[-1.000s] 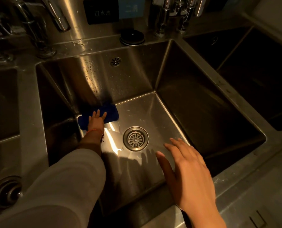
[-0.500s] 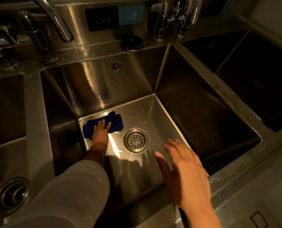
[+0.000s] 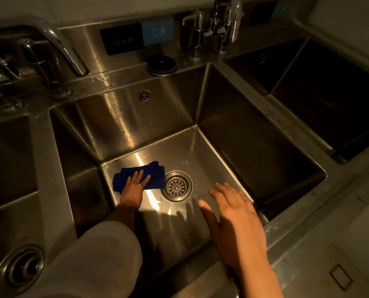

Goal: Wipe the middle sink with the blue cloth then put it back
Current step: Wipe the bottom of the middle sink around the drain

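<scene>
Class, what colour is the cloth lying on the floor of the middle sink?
Dark blue: the crumpled blue cloth under the left hand, seen in the head view.

Commercial kitchen wash-up station — steel middle sink (image 3: 123, 125), flanking basins, labelled wall signs (image 3: 123, 40).

cloth (image 3: 139, 176) in middle sink (image 3: 136, 117), left of drain (image 3: 176, 186)
</scene>
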